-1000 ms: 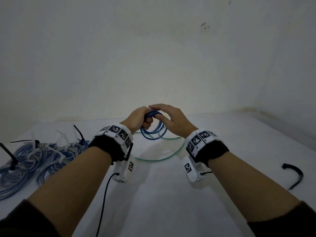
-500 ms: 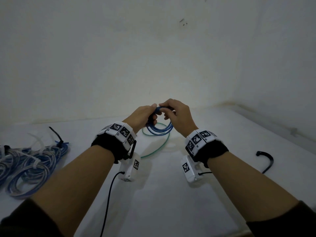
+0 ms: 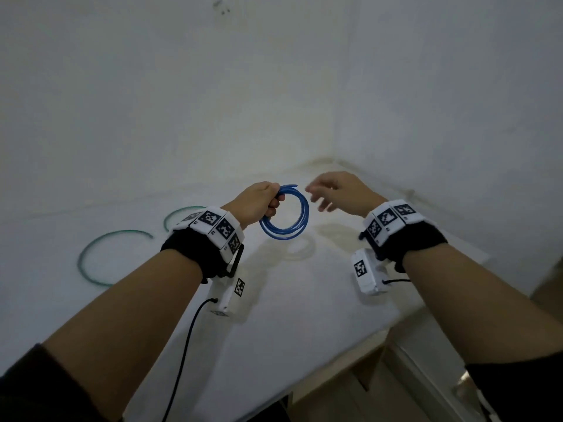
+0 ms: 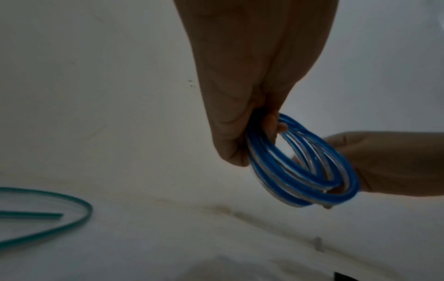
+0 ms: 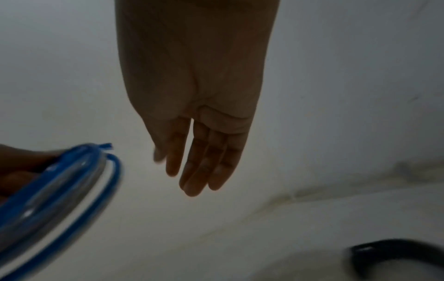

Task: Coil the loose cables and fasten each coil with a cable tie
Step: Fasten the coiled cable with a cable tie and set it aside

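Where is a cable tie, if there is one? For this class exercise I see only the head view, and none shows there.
Observer: The right wrist view shows a blurred black cable tie, or what looks like one. It lies on the white surface below the right hand.
Operator: Is that hand holding anything?
Observer: No. In that view its fingers hang straight and the palm is empty.
Operator: And the other hand?
Observer: The left wrist view shows the left hand with its grip on one side of the blue coil. Clear strands run among the blue ones.
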